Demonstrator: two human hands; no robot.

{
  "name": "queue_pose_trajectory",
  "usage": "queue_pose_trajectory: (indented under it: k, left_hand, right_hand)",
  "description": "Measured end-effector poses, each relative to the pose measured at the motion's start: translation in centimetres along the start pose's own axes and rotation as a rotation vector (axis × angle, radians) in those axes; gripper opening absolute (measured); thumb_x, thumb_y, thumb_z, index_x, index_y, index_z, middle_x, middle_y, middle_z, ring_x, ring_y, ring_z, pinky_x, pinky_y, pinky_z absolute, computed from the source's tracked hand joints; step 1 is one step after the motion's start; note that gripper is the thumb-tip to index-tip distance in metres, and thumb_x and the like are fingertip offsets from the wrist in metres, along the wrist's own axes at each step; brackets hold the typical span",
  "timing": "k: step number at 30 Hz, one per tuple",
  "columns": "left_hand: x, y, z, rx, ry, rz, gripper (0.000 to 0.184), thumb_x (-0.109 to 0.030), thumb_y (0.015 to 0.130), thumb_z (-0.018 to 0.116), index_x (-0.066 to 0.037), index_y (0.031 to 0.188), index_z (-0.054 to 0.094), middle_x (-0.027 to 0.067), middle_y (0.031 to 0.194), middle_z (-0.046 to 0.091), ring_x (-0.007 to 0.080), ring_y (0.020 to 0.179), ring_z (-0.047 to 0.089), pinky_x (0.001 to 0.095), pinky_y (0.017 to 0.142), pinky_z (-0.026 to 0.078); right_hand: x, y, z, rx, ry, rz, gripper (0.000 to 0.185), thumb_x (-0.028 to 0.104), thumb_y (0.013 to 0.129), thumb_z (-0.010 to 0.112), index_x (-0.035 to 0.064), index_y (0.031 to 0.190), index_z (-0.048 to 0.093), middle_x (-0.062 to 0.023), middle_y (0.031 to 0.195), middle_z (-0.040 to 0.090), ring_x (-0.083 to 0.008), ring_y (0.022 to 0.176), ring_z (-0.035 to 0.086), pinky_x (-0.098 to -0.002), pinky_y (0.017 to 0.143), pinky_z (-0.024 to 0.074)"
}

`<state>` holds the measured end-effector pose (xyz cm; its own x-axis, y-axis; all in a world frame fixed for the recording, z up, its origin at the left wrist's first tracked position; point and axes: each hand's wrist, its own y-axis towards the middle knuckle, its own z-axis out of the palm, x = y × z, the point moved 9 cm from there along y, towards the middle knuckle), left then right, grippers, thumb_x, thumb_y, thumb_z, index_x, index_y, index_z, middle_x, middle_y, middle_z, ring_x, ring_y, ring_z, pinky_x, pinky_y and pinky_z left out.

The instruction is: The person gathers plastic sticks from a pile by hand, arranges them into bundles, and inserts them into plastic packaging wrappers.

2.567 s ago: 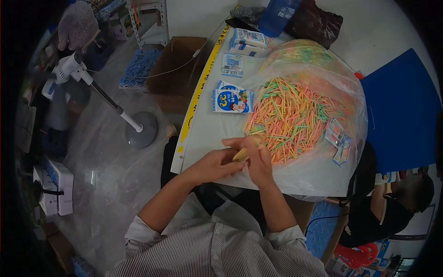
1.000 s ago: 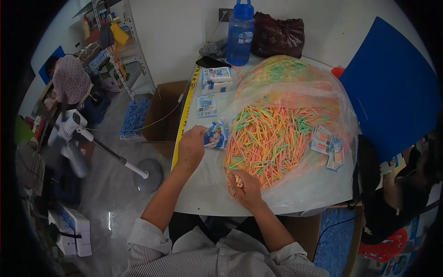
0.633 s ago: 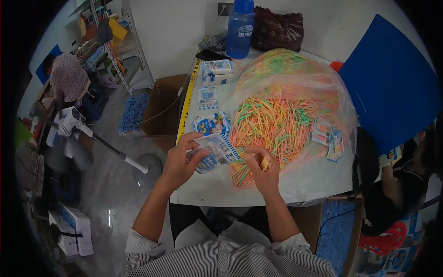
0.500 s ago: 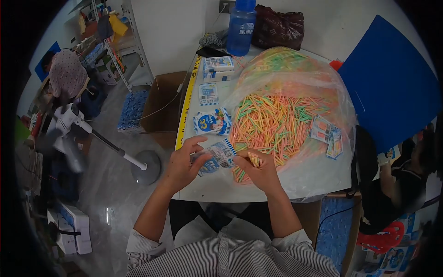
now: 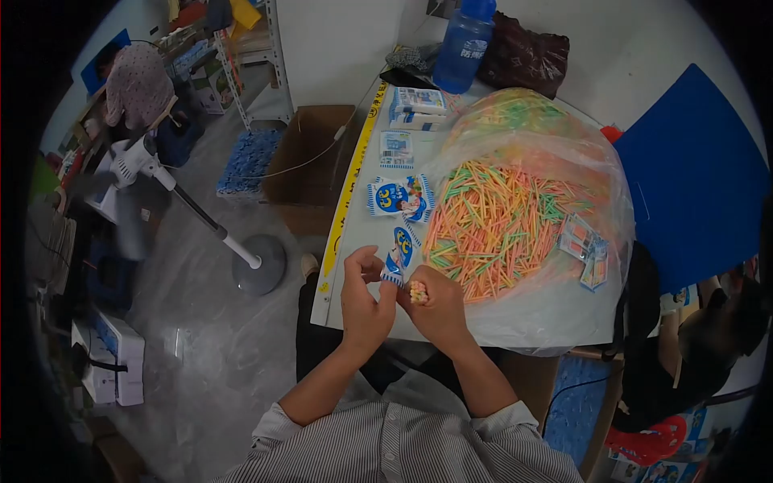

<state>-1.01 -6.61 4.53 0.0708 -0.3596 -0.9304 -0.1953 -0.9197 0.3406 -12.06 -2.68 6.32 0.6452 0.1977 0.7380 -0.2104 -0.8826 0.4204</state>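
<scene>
A small blue-and-white printed packet (image 5: 399,250) stands tilted between my hands at the table's front. My left hand (image 5: 364,306) pinches its lower striped end between thumb and fingers. My right hand (image 5: 440,310) is closed around a bundle of thin pastel sticks (image 5: 418,292), whose ends poke out of the fist. Its fingertips are close to the packet; whether they also grip it I cannot tell. Just beyond lies a big heap of pink, yellow and green sticks (image 5: 499,229) in a clear plastic bag (image 5: 555,149).
Plump packets (image 5: 400,197), a flat packet (image 5: 396,149) and a packet stack (image 5: 418,105) line the table's left side. More packets (image 5: 584,245) rest on the heap's right. Behind are a blue bottle (image 5: 465,48) and dark bag (image 5: 525,55). A fan (image 5: 201,213) stands left.
My hands have come closer together, and the packet has turned from lying slanted to pointing upward, its colourful front now showing. The whole view has shifted, moving the table rightward.
</scene>
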Motion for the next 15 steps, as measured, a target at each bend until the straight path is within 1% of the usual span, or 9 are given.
queue_pose_trajectory:
  k: [1,2,4,6,7,9,12,13,15]
  left_hand:
    - [0.9,0.0,-0.1,0.007,-0.011,-0.062,0.042,-0.001,0.07,0.053,0.0,0.109,0.037,0.0129,0.087,0.049,0.0202,0.079,0.052,0.0291,0.072,0.043]
    - [1.4,0.1,-0.3,0.003,-0.01,-0.067,0.042,-0.001,0.07,0.053,0.0,0.109,0.037,0.0129,0.087,0.049,0.0202,0.079,0.052,0.0291,0.072,0.043]
    - [1.5,0.3,-0.7,0.012,-0.007,-0.009,0.035,0.001,0.07,0.053,0.0,0.103,0.042,0.0102,0.078,0.053,0.0173,0.071,0.056,0.0262,0.065,0.044]
    - [0.9,0.5,-1.2,-0.004,0.082,0.027,0.035,0.001,0.07,0.054,-0.001,0.103,0.043,0.0095,0.078,0.054,0.0172,0.07,0.057,0.0264,0.063,0.045]
    - [0.3,0.5,-1.5,-0.019,0.166,0.068,0.035,0.001,0.069,0.056,-0.001,0.102,0.044,0.0087,0.077,0.055,0.0172,0.068,0.058,0.0266,0.06,0.046]
    - [-0.7,0.4,-1.0,0.028,0.236,0.122,0.032,0.001,0.069,0.057,-0.002,0.099,0.047,0.0085,0.075,0.055,0.0178,0.066,0.058,0.0271,0.059,0.046]
    - [-1.5,0.3,-0.2,0.09,0.344,0.247,0.026,0.001,0.068,0.059,-0.002,0.092,0.052,0.0085,0.072,0.055,0.0186,0.063,0.058,0.0272,0.056,0.047]
    - [-1.9,0.3,0.0,0.106,0.389,0.32,0.022,0.001,0.067,0.059,-0.002,0.089,0.054,0.0087,0.071,0.055,0.0188,0.061,0.058,0.0269,0.055,0.047]
    - [-1.6,0.6,-0.7,0.056,0.35,0.298,0.019,0.001,0.067,0.06,-0.002,0.085,0.055,0.0088,0.07,0.055,0.0182,0.06,0.058,0.0263,0.053,0.047]
  right_hand:
    - [-0.1,-0.1,0.1,0.005,0.001,0.001,0.018,-0.001,0.066,0.065,0.0016,0.067,0.047,-0.002,0.056,0.045,-0.0055,0.052,0.041,-0.0212,0.046,0.0337]
    - [-0.8,-0.1,0.3,0.02,0.084,0.064,0.016,0.0,0.067,0.065,0.0016,0.067,0.048,-0.0018,0.057,0.046,-0.0052,0.053,0.043,-0.021,0.046,0.0343]
    - [-1.7,-0.2,0.6,0.038,0.169,0.128,0.015,0.0,0.068,0.064,0.0016,0.068,0.049,-0.0016,0.058,0.047,-0.0049,0.054,0.044,-0.0208,0.047,0.035]
    - [-3.6,-0.6,1.4,0.039,0.491,0.316,0.01,0.0,0.07,0.061,0.0011,0.07,0.051,-0.0015,0.061,0.05,-0.0046,0.056,0.045,-0.0199,0.049,0.0366]
    - [-3.8,-0.6,1.6,0.038,0.492,0.319,0.01,0.0,0.07,0.061,0.0011,0.07,0.051,-0.0015,0.061,0.05,-0.0046,0.056,0.045,-0.0199,0.049,0.0366]
    - [-3.3,-0.4,-0.2,-0.155,0.298,0.2,0.007,0.001,0.072,0.06,0.0006,0.073,0.053,-0.0015,0.063,0.052,-0.0044,0.057,0.046,-0.0189,0.05,0.0374]
    - [-3.0,0.0,-0.9,-0.218,0.18,0.148,0.006,0.003,0.074,0.058,-0.0002,0.076,0.053,-0.0032,0.064,0.052,-0.0068,0.056,0.047,-0.0202,0.052,0.0389]
    - [-2.9,0.3,-1.1,-0.218,0.179,0.148,0.006,0.003,0.074,0.058,-0.0002,0.076,0.053,-0.0032,0.064,0.052,-0.0068,0.056,0.047,-0.0202,0.052,0.0389]
    - [-2.8,0.8,-0.1,-0.035,0.183,0.19,0.009,0.006,0.076,0.057,-0.0005,0.08,0.052,-0.0045,0.064,0.053,-0.009,0.058,0.049,-0.0233,0.054,0.0402]
